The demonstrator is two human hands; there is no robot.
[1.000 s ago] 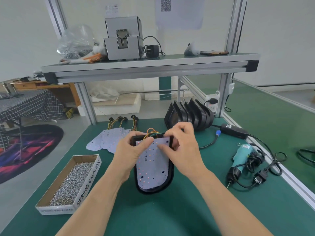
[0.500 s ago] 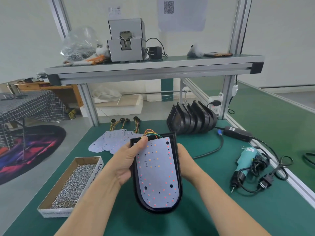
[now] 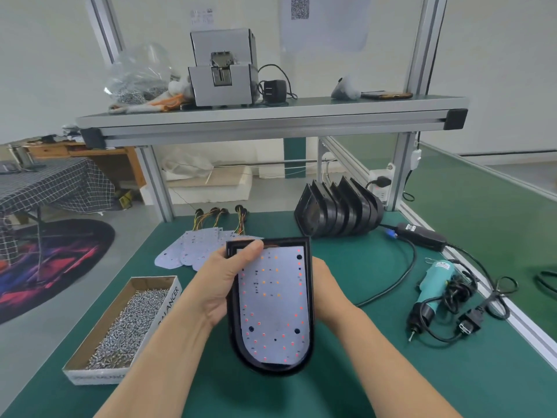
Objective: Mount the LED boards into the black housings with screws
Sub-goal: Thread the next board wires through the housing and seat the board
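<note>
**Housing held between both hands, right fingers out of sight**

The right hand shows only its heel and wrist at the right edge of the black housing. Its fingers are behind the shell, so I cannot tell whether they are curled or flat. The left hand also has its fingers hidden behind the shell. Only its thumb comes round the front, lying across the upper left corner of the LED board and clamping board and housing against the palm. The thumb covers that corner, and the wires at the board's top edge are barely visible. Both forearms are cut off by the bottom of the frame.

The housing is in the centre of the frame, between the two hands, with its open face toward the camera and its rounded end lowest. Whether that end touches the green table is unclear. The board lies inside the rim. The box of screws stands lower left, and spare boards lie fanned above the left hand. A row of housings stands upper right, and the screwdriver lies at right.
</note>
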